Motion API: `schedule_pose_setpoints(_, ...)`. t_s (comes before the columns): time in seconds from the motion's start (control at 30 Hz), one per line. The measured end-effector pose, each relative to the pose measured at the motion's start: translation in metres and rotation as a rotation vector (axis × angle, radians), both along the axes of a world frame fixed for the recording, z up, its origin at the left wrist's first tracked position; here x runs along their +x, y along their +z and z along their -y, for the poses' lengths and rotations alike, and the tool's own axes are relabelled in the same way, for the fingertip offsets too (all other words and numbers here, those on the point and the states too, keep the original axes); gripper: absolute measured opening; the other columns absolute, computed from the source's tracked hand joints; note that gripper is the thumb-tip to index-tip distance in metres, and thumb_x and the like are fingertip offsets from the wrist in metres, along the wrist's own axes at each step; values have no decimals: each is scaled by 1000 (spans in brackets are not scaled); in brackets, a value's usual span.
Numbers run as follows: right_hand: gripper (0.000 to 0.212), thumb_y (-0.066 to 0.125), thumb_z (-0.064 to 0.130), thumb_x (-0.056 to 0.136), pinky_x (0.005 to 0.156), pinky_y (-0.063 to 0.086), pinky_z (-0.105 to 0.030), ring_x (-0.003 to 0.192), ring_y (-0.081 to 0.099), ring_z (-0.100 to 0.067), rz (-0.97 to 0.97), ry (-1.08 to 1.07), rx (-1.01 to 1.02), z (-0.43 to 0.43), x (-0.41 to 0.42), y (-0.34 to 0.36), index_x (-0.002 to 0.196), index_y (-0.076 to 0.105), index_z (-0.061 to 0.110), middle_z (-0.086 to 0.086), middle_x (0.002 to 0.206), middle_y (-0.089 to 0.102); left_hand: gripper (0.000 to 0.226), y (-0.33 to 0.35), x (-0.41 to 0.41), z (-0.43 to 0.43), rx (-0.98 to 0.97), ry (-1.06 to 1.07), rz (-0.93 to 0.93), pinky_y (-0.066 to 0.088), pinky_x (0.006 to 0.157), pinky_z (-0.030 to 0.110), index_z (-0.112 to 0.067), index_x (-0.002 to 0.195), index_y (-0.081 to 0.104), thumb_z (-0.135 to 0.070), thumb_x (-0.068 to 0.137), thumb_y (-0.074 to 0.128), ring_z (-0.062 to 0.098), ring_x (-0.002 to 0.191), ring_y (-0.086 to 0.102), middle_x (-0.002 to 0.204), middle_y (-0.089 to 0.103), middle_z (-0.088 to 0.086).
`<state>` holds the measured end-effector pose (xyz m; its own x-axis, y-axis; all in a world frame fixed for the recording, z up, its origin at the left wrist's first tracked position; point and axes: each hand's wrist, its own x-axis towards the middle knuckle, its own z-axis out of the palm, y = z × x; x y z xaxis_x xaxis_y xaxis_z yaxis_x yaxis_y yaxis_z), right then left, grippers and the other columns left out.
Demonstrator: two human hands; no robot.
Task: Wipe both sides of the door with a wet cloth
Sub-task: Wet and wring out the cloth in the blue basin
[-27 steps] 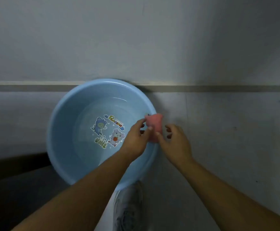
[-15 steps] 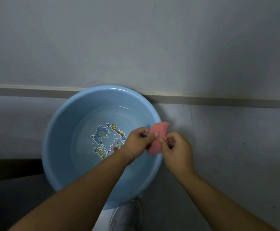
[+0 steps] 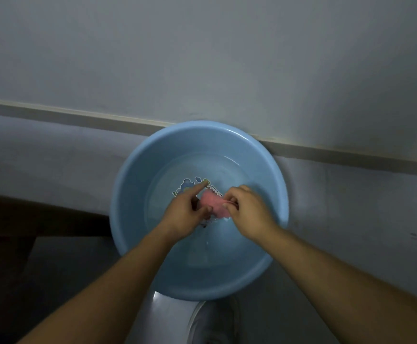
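Small letters are seen on the cartoon sticker (image 3: 186, 186) at the bottom of the blue basin (image 3: 128, 199), but they are too blurry and partly covered, so no word can be read.

Left forearm (image 3: 118, 281) bare up to the frame edge, right forearm (image 3: 339, 274) likewise bare, left hand (image 3: 185, 217) and right hand (image 3: 249, 212) uncovered, one pale grey-white shoe (image 3: 215, 324), detail blurred

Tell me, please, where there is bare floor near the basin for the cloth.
The floor right of the basin, below the baseboard, is bare; so is the strip left of it. It is crowded inside the basin, where the left hand and right hand hold the cloth, and by the shoe.
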<state>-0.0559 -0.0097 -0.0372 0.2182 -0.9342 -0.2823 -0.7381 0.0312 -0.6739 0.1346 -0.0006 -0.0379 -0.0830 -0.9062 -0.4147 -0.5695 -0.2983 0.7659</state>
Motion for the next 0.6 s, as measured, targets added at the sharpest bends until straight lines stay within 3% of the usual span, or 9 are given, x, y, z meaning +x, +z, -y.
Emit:
schedule_pose_setpoints(0.07,14,70,13,91,85,49,-41,96,63,-30,-69,21,48,3,4,-14,104,72,16,-4,100,60,58,-11,2,5,24,-94,82,37,60,13,-25,145,54,-14,91,71,-1,54,47,65,48,-8)
schedule_pose_setpoints(0.13,23,70,17,90,89,49,-42,103,62,-32,-147,41,89,6,6,-22,113,71,17,-10,111,62,46,-19,0,10,53,-134,119,42,65,18,-26,137,63,-18,92,70,-3,57,50,67,56,-10)
schedule_pose_setpoints(0.23,29,72,23,89,93,48,-39,109,61,-32,-222,63,153,10,7,-29,118,71,21,-11,117,63,35,-34,-3,13,108,-106,156,54,87,30,-31,124,71,-23,89,71,10,84,66,90,73,-7)
schedule_pose_setpoints(0.37,25,72,28,90,92,48,-35,113,62,-29,-269,57,183,13,10,-38,115,74,26,-9,119,66,25,-45,-7,11,134,-74,273,52,82,30,-30,108,72,-30,84,77,21,94,69,75,61,-15)
schedule_pose_setpoints(0.43,24,71,30,91,91,48,-35,112,62,-31,-308,54,194,13,11,-42,114,74,25,-10,119,66,27,-48,-9,10,127,-39,298,52,81,31,-32,108,66,-31,83,77,21,95,67,80,63,-13)
schedule_pose_setpoints(0.6,19,72,25,90,87,50,-35,109,64,-33,-335,15,213,15,13,-45,108,74,19,-12,116,68,58,-47,-17,8,119,-54,272,54,92,41,-41,133,52,-25,81,72,27,104,68,103,70,-8)
